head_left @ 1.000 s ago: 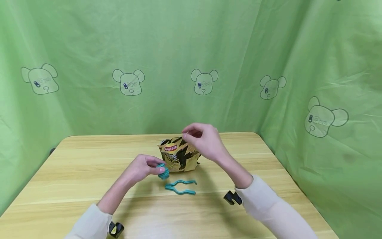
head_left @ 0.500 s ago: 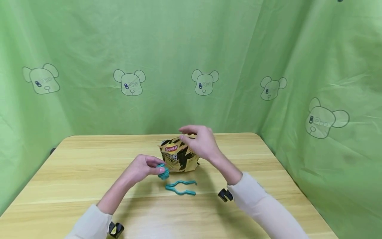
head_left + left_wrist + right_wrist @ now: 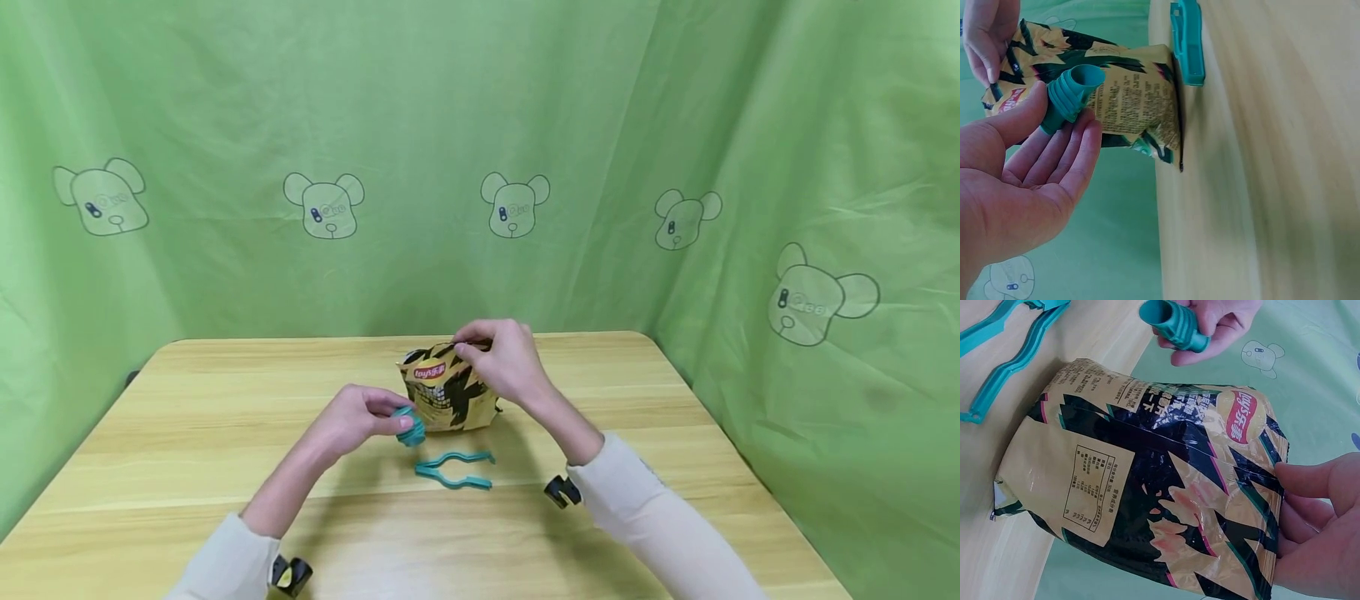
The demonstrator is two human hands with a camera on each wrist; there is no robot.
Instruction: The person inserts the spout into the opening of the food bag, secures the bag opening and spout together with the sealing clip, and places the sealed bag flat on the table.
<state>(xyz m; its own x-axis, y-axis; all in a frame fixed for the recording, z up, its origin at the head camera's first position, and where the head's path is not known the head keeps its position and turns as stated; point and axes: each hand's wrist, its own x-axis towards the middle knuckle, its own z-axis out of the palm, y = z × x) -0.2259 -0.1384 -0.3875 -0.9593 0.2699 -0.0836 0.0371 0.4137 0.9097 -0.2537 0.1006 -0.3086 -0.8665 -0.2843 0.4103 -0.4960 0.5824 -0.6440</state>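
My left hand (image 3: 356,421) pinches a teal plastic spout (image 3: 1072,94) with a ribbed, screw-like neck and a round open mouth, between thumb and fingers. Behind it a gold and black Lay's chip bag (image 3: 450,400) stands upright on the table. My right hand (image 3: 506,358) pinches the bag's top edge between thumb and fingers; the right wrist view shows the fingertips (image 3: 1282,472) at the edge. The spout is held in front of the bag, near its left side. In front of both lies a teal V-shaped clip (image 3: 476,483), its two arms spread apart.
The light wood table (image 3: 187,450) has rounded far corners. A green curtain (image 3: 420,267) with bear-head drawings hangs behind it and along the sides. Black wrist mounts (image 3: 291,575) hang below both sleeves.
My right hand has moved left along the bag's top. Its fingers, spread half a second ago, now pinch the edge. The left hand stays nearly still, with the spout tipped slightly.
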